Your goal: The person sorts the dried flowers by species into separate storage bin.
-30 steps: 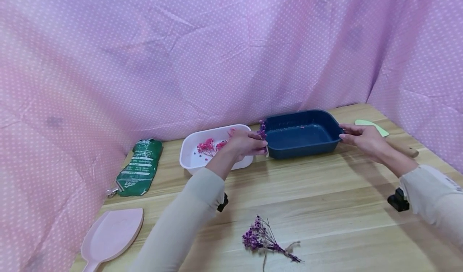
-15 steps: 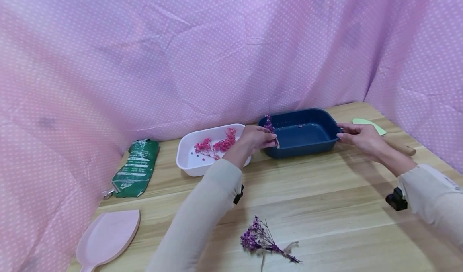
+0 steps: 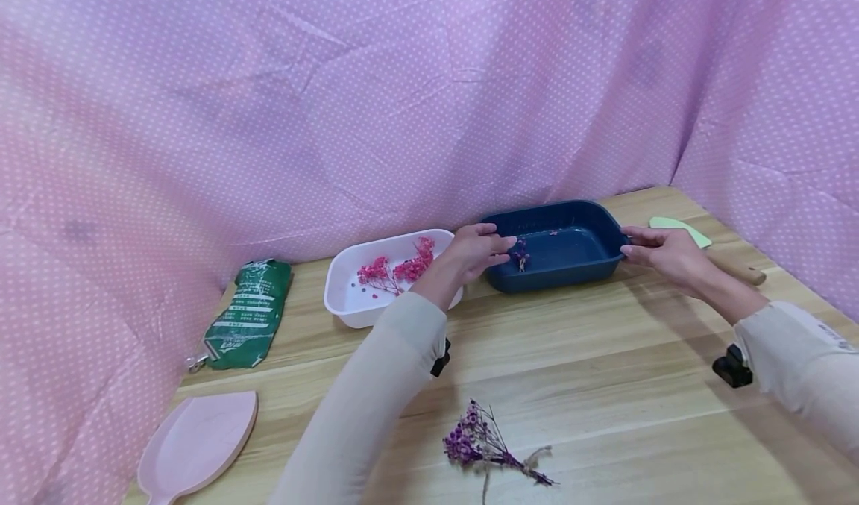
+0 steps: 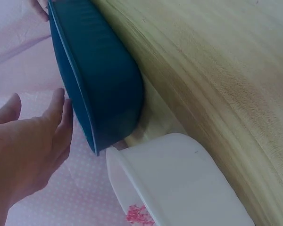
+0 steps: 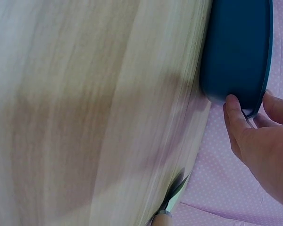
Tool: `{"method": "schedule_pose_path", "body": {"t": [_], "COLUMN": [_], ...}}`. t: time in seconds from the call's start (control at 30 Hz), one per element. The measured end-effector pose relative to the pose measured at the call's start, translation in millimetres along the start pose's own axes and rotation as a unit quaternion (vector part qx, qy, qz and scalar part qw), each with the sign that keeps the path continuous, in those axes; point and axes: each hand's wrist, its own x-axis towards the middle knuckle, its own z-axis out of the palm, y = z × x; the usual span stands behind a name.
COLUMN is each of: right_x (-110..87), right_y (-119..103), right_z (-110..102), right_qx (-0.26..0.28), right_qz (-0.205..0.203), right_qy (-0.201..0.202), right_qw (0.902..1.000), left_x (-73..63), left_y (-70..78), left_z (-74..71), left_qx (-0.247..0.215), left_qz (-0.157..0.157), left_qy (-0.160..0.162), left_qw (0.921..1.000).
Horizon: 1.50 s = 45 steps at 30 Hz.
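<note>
A dark blue plastic basin (image 3: 570,266) stands at the back of the table. My right hand (image 3: 671,259) pinches its right end, thumb at the rim and fingers against the outer wall, as the right wrist view shows. Over the left end hovers my left hand (image 3: 475,251), its fingers spread and holding nothing. Just past those fingertips a small sprig of purple dried flowers (image 3: 521,255) lies inside the basin. Beside it, a white basin (image 3: 349,307) contains pink dried flowers (image 3: 414,268), partly hidden by the left hand and wrist.
A tied bunch of purple dried flowers (image 3: 479,441) lies near the front. To the left are a green pouch (image 3: 248,315) and a pink paddle-shaped board (image 3: 201,441). A pale green blade with a wooden handle (image 3: 737,268) rests at right. Pink dotted cloth (image 3: 403,102) hangs behind.
My left hand has moved right to the blue basin and let go of the purple flower sprig, which now lies inside. The right hand keeps its hold on the basin's right end.
</note>
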Motion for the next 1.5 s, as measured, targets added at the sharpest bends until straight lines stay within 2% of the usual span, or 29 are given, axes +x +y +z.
{"method": "schedule_pose_path", "body": {"t": [0.13,0.23,0.33,0.5,0.7,0.87,1.0,1.2,1.4,1.5], "right_x": [-1.0,-2.2,-3.3,-4.8,-4.4,-3.9,-3.6,-3.5,-3.9,-4.1], "right_y": [1,0,-2,-4,-5,-5,-5,-5,-5,-6], "right_z": [0,0,1,1,1,1,1,1,1,1], "right_qx": [-0.005,-0.006,-0.008,-0.009,-0.009,-0.017,-0.015,-0.004,-0.006,-0.010], "right_qz": [0.003,0.001,-0.001,-0.003,0.002,-0.003,-0.005,0.000,0.002,0.002], "right_qy": [0.002,0.004,0.003,0.001,-0.005,0.002,0.006,-0.003,-0.007,-0.008], "right_qw": [1.0000,1.0000,1.0000,1.0000,0.9999,0.9998,0.9999,1.0000,1.0000,0.9999], "left_x": [-12.7,-28.9,-49.7,-88.1,-134.7,-167.2,-187.3,-201.0,-197.8,-194.3], "left_y": [-1.2,-5.0,-12.4,-28.3,-50.3,-60.9,-66.5,-80.2,-95.2,-101.6], "left_z": [0.4,-0.6,-6.2,-23.8,-43.6,-46.2,-43.6,-36.8,-36.2,-36.5], "left_qx": [-0.005,-0.021,-0.025,-0.023,-0.051,-0.058,-0.055,-0.067,-0.082,-0.056], "left_qz": [0.009,0.012,0.014,0.014,0.013,-0.002,-0.011,-0.018,-0.019,-0.009], "left_qy": [0.003,-0.005,-0.017,-0.033,-0.042,-0.042,-0.052,-0.069,-0.102,-0.126], "left_qw": [0.9999,0.9997,0.9995,0.9991,0.9977,0.9974,0.9971,0.9952,0.9912,0.9904]}}
